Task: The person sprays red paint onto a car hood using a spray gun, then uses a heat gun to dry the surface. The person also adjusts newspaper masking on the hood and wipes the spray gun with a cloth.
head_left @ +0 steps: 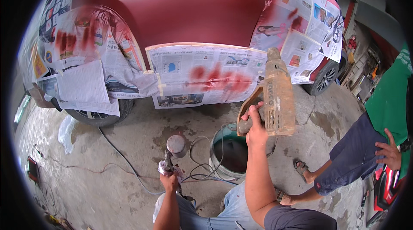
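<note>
- While the right hand was closed around the handle of a worn heat gun, its nozzle pointed toward the red car.
- The left hand, lower, gripped a stained tool, partly hidden.
- Near it stood a can and a bucket.
- Newspaper, marked with red, covered the car's lower side.

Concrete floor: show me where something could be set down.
Bare patches: concrete floor between the brown cord and left forearm; stained concrete between the right-hand wheel and the other person's shorts. Crowded: around the bucket, round can and looped hoses.
</note>
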Motion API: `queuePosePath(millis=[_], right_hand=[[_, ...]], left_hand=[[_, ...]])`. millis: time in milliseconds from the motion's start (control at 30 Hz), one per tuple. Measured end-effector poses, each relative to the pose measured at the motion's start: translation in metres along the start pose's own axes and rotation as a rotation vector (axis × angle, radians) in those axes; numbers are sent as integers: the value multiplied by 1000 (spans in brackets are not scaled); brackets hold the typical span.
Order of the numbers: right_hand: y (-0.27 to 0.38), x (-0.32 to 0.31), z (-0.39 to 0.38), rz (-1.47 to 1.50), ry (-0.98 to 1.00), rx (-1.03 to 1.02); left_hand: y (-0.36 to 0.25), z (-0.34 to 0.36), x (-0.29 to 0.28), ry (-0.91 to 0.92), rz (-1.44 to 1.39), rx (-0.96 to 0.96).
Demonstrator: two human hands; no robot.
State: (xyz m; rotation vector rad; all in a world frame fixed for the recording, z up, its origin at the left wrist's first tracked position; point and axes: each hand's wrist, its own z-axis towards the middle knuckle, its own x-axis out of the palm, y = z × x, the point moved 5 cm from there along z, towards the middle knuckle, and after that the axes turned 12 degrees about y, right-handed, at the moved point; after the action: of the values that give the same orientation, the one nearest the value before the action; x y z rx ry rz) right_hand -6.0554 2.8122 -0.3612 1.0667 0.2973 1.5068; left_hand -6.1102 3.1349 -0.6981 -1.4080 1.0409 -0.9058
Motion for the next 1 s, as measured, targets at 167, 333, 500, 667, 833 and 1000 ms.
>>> queuePosePath(millis=[167, 333, 500, 667, 833, 1000], right_hand=[[-3, -1, 0, -7, 29, 4], [0, 3, 0, -6, 2, 13], [0, 1, 1, -15, 13, 5], [-1, 2, 0, -27, 20, 11], [-4, 2, 0, -9, 27, -2], [-3, 3, -1, -10, 26, 7]], left_hand=[[16, 6, -1, 1, 26, 32], [17, 6, -2, -20, 67, 32], [14, 4, 0, -20, 66, 19], [8, 2, -1, -19, 67, 15], [5, 1, -1, -12, 55, 14], [-8, -4, 2, -19, 41, 16]])
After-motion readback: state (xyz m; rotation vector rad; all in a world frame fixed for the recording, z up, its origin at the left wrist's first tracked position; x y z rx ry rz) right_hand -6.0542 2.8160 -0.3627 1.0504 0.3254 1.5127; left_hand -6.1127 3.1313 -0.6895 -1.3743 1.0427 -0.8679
